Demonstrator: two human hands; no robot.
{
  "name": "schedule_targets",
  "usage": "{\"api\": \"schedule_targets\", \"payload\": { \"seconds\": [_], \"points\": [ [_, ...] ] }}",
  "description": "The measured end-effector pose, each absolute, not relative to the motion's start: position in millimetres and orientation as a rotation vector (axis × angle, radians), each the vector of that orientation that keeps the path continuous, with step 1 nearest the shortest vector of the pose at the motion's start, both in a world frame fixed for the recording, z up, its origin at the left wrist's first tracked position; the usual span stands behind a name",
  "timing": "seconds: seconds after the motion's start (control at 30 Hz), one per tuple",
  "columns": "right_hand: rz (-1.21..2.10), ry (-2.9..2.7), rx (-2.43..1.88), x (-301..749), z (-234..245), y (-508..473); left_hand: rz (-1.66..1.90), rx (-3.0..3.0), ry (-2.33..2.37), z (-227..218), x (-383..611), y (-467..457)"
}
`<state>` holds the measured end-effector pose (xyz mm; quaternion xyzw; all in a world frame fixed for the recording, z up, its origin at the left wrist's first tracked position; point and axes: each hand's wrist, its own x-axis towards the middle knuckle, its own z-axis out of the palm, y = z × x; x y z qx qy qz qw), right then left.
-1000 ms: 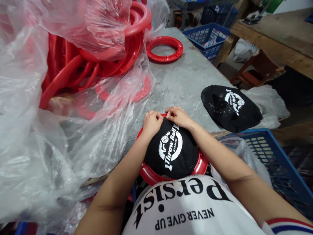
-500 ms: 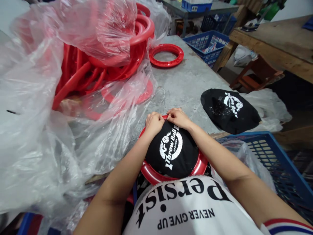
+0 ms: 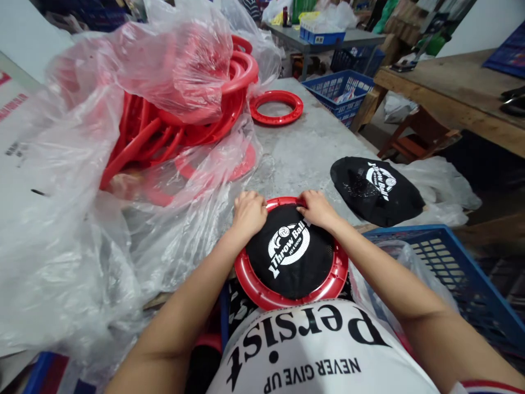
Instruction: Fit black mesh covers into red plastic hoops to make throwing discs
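1. Left hand point(image 3: 250, 212): I see it curled narrow over the far rim of the red ring point(image 3: 254, 288), left of centre, holding that rim.
2. Right hand point(image 3: 319, 209): I log a similar narrow grip on the same rim, farther right, thumb at the edge of the black cloth disc point(image 3: 290, 251).
3. Ring position: directly in front of the white shirt point(image 3: 315, 350), near side close against it. The disc spans its opening, "Throw Ball" print facing up. What supports the ring I cannot tell.
4. On the grey table point(image 3: 295, 148) I note one loose ring point(image 3: 276, 120), flat, well apart from both hands.
5. A second disc point(image 3: 375, 191), same print, lies near the table's right edge; a blue basket point(image 3: 471, 268) stands just beyond.
6. To the left I record heaped rings point(image 3: 135, 143), partly under clear plastic point(image 3: 82, 230).
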<state>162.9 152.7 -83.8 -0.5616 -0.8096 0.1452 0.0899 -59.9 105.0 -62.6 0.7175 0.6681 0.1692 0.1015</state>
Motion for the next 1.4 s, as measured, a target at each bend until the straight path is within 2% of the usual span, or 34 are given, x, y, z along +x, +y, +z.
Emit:
{"api": "schedule_targets", "payload": {
  "seconds": [0.27, 0.53, 0.77, 0.87, 1.03, 1.2, 1.4],
  "points": [
    [0.302, -2.305, -1.708, 185, -96, 123, 0.302, 2.488, 1.834, -78, -30, 80],
    [0.394, -2.207, -1.688, 187, -104, 122, 0.561, 2.086, 1.839, -82, -24, 104],
    [0.430, -2.206, -1.709, 188, -99, 120, 0.552, 1.854, 1.853, -77, -24, 120],
    [0.507, -2.277, -1.694, 187, -87, 131, 0.591, 1.790, 1.866, -78, -26, 122],
    [0.732, -2.297, -1.413, 165, -68, 170, 0.611, 1.779, 1.903, -82, -25, 122],
    [1.059, -2.188, -1.358, 143, -81, 190, 0.623, 1.810, 1.953, -85, -21, 120],
    [1.016, -2.161, -1.323, 142, -101, 188, 0.623, 1.858, 1.983, -88, -20, 121]
  ]
}}
